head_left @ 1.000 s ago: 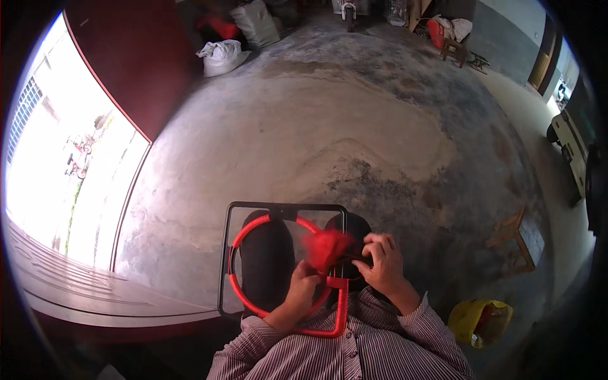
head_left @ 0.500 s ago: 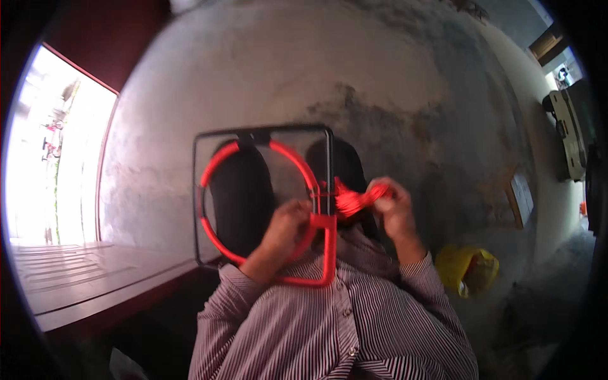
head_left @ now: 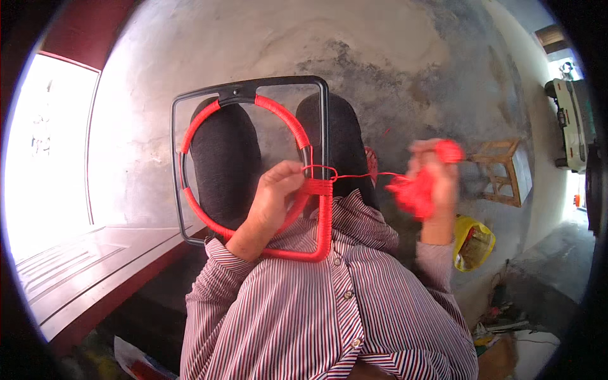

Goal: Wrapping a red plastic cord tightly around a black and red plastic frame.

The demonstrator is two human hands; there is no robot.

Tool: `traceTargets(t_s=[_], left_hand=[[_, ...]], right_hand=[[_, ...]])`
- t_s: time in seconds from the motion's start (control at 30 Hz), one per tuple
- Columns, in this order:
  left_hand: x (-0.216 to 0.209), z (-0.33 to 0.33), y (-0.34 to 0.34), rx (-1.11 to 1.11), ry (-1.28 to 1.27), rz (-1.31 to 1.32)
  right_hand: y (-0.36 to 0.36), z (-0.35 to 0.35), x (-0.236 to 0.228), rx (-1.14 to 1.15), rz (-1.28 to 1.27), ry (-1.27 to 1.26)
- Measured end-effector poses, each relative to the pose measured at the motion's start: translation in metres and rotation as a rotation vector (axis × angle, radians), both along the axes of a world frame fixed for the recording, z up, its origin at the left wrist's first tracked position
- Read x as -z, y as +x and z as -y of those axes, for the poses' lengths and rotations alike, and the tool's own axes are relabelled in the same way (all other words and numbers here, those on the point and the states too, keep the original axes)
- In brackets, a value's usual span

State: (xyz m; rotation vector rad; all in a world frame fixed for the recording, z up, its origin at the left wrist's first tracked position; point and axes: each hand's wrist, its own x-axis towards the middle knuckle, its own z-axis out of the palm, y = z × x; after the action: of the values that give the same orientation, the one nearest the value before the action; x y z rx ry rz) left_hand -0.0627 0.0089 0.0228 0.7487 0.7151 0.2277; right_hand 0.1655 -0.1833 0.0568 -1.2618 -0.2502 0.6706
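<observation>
A square black metal frame [head_left: 278, 80] with a round ring inside it rests over my lap. Red cord wraps much of the ring [head_left: 284, 118] and the frame's near right corner, while the left and far sides are bare black. My left hand [head_left: 272, 193] is closed at the right side of the ring, fingertips pinching it where the cord wrapping ends. Off to the right, my right hand [head_left: 445, 197], smeared by motion, grips a bunched hank of red cord [head_left: 413, 193]. From the hank a thin strand runs taut to a loop at the frame's right bar.
On the left is a brown panelled surface [head_left: 107, 259] beside a bright doorway [head_left: 54, 145]. A wooden stool [head_left: 506, 171] and a yellow bag [head_left: 481, 237] stand on the concrete floor to the right. Farther off is a pale vehicle [head_left: 567, 123].
My right hand has swung out to the right with the hank, drawing the strand out from the frame. The frame now sits slightly higher in view; my left hand stays at the ring.
</observation>
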Motion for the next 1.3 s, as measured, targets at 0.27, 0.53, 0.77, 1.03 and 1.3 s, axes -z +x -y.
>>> traceTargets(t_s=[0.27, 0.53, 0.77, 1.03, 1.3], left_hand=[[-0.009, 0.006, 0.000, -0.006, 0.023, 0.081], [-0.014, 0.002, 0.003, 0.002, -0.035, 0.046], [-0.006, -0.007, -0.003, 0.030, -0.203, 0.030], [-0.014, -0.005, 0.015, -0.076, -0.245, 0.116], [-0.034, 0.004, 0.013, -0.072, -0.240, 0.216]], right_hand=[[-0.049, -0.062, 0.005, -0.481, 0.095, -0.209], [-0.037, -0.038, 0.001, -0.443, -0.119, -0.131], [0.129, 0.078, 0.008, 0.283, -0.171, -0.074], [0.075, 0.081, 0.002, 0.078, -0.274, 0.269], [-0.058, -0.056, 0.002, -0.894, 0.610, -0.474]])
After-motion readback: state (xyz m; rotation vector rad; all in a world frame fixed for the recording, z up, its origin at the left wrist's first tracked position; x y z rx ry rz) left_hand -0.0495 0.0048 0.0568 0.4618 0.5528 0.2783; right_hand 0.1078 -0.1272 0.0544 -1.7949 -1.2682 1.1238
